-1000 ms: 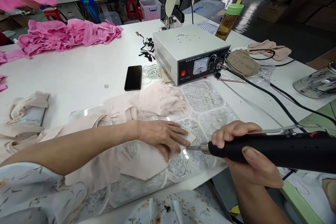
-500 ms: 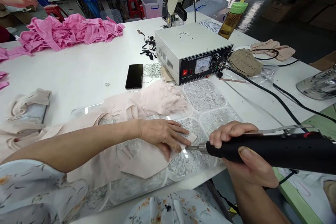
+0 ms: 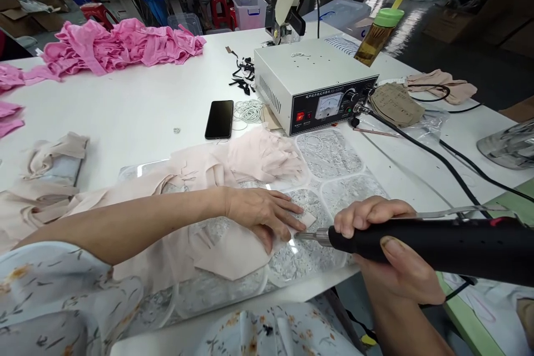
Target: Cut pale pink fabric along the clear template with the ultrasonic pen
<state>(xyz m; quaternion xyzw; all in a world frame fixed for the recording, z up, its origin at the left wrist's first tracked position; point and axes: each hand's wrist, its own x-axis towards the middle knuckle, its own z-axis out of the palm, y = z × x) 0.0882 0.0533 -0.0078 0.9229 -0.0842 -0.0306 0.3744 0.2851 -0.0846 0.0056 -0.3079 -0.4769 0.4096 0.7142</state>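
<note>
My left hand (image 3: pixel 261 213) lies flat, fingers stretched out, pressing a pale pink fabric piece (image 3: pixel 233 253) onto a scratched clear cutting plate (image 3: pixel 329 156). My right hand (image 3: pixel 390 258) is wrapped round the black handle of a handheld cutter (image 3: pixel 438 242). Its metal tip (image 3: pixel 308 235) meets the fabric edge just beside my left fingertips. A black cable (image 3: pixel 421 147) runs from the tool to a white control box (image 3: pixel 312 80) with a dial meter.
More pale pink pieces (image 3: pixel 258 158) lie behind my left hand. A black phone (image 3: pixel 219 119), white elastic loops (image 3: pixel 249 112), a green-capped bottle (image 3: pixel 377 36), a pile of bright pink cloth (image 3: pixel 120 47) and beige cloth (image 3: pixel 50 172) sit on the white table (image 3: pixel 137 105).
The cutter tip stays at the fabric edge by my left fingers. The view has drifted slightly; another person's hand at the far left is no longer in view.
</note>
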